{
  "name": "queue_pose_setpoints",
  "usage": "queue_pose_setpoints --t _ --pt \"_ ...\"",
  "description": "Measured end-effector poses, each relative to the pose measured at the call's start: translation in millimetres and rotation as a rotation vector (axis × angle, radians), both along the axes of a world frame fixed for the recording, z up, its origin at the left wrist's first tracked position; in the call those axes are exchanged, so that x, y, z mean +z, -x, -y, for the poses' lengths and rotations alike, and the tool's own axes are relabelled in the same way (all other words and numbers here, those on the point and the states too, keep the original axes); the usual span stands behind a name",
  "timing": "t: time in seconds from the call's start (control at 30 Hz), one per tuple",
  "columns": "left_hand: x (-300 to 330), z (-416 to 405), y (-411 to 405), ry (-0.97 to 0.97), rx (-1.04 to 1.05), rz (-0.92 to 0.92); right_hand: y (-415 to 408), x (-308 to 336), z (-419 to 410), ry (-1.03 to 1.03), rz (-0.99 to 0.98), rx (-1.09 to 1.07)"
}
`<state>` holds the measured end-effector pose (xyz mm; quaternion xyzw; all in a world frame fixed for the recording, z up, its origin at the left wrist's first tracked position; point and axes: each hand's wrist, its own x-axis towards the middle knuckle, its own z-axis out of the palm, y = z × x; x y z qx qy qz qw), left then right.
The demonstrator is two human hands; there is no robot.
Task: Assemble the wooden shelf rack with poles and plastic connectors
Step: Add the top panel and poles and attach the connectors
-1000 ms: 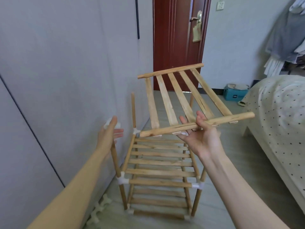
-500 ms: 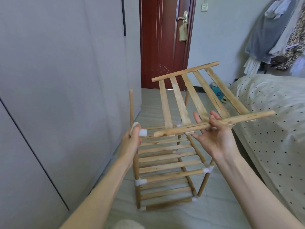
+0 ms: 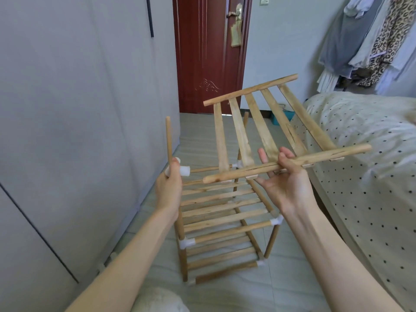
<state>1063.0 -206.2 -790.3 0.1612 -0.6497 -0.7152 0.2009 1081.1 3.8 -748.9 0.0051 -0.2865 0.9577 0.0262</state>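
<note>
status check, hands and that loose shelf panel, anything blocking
Left hand gripping white connector atop front-left pole. Right hand holding slatted panel tilted above rack. Panel not seated; nothing blocking.

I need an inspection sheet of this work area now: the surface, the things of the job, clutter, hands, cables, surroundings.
Surface: tiled floor, pale.
Job's things: partly built rack standing on the floor; loose slatted shelf panel held tilted above it.
Clutter: white connectors lying by the wall.
Hands: left hand grips the connector on the near left post; right hand holds the panel's front rail.
Cables: nothing seen.
Surroundings: red door, dotted bed, hanging clothes.
</note>
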Motion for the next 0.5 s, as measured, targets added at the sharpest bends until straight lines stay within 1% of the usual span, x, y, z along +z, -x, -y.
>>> queue_pose_setpoints --t 0.1,0.17,0.37,0.5 --pt "5.6 -14.4 4.1 0.012 0.153 -0.031 7.5 -2.6 0.9 -0.002 0.006 0.008" --pt "4.4 -20.1 5.6 0.036 0.181 -0.039 13.1 -6.2 2.1 -0.003 0.012 0.009" --pt "-5.0 -10.0 8.0 -0.001 0.107 -0.041 25.4 -17.6 3.1 -0.055 0.028 0.014" --pt "-4.0 0.4 8.1 -0.005 0.106 -0.033 29.0 -28.5 5.1 -0.163 0.06 0.011"
